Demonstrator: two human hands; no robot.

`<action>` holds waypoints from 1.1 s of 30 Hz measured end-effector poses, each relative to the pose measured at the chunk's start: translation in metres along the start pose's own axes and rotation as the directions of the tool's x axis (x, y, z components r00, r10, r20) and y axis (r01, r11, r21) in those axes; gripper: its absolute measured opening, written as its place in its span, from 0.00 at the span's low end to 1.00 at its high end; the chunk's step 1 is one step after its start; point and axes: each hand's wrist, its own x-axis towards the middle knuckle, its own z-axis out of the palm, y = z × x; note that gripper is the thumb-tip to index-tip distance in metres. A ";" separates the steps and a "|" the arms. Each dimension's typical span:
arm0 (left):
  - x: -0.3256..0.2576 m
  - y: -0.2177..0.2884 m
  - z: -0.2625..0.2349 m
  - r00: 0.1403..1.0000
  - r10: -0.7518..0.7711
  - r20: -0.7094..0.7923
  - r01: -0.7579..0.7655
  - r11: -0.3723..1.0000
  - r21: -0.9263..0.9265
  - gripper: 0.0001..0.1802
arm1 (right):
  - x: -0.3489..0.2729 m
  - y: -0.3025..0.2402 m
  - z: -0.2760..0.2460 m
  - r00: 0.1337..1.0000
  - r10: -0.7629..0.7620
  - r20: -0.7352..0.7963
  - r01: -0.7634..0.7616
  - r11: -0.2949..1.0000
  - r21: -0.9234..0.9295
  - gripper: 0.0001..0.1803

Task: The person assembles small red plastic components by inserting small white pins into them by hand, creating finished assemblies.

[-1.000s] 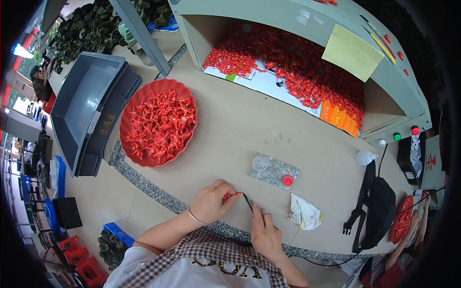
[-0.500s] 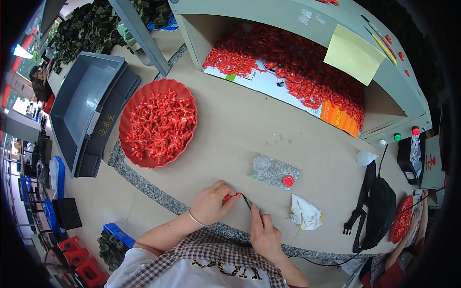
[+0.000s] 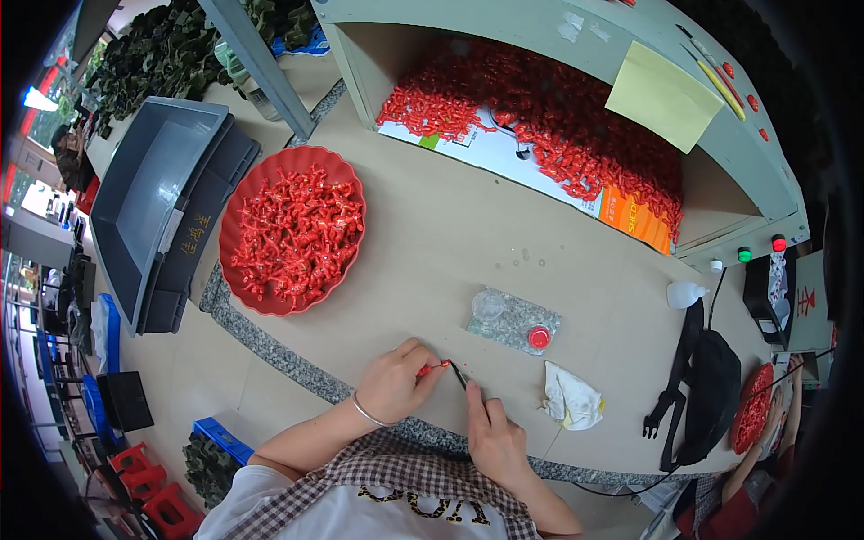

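My left hand (image 3: 396, 382) pinches a small red figure-like piece (image 3: 435, 367) above the near part of the table. My right hand (image 3: 497, 436) is closed round a thin dark tool (image 3: 459, 374), whose far end meets or nearly meets the red piece; whether it is a blade or a brush is too small to tell. Beyond my right hand lies a granite-patterned slab (image 3: 506, 326) bearing a clear round dish (image 3: 489, 305) and a small red pot (image 3: 538, 337). A crumpled white cloth (image 3: 569, 394) with yellowish stains rests to its right.
Left stands a scalloped red bowl (image 3: 227, 236) heaped with red pieces, beside stacked grey bins (image 3: 153, 207). A shelf unit (image 3: 360, 81) at the back holds many more red pieces. At right are a black waist bag (image 3: 709, 387), a white squeeze bottle (image 3: 686, 294) and another person's arm (image 3: 751, 463).
The tool and my right hand have shifted very slightly left. My left hand keeps its pinch on the red piece, almost still.
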 end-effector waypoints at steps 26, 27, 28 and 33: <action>0.000 -0.016 0.001 0.853 0.024 0.521 0.522 -0.058 -0.851 0.07 | 0.035 0.006 -0.033 0.976 0.199 -0.084 -0.050 0.586 0.808 0.18; 0.000 -0.014 0.002 0.838 0.076 0.540 0.545 -0.055 -0.837 0.07 | 0.040 0.004 -0.030 0.975 0.202 -0.089 -0.049 0.593 0.804 0.18; 0.001 -0.012 0.003 0.820 0.126 0.558 0.567 -0.050 -0.822 0.08 | 0.046 0.004 -0.026 0.985 0.154 -0.078 -0.011 0.507 0.862 0.17; 0.004 -0.004 0.004 0.811 0.096 0.577 0.576 0.043 -0.816 0.09 | 0.050 0.011 -0.019 0.980 0.095 -0.173 0.099 0.520 0.849 0.13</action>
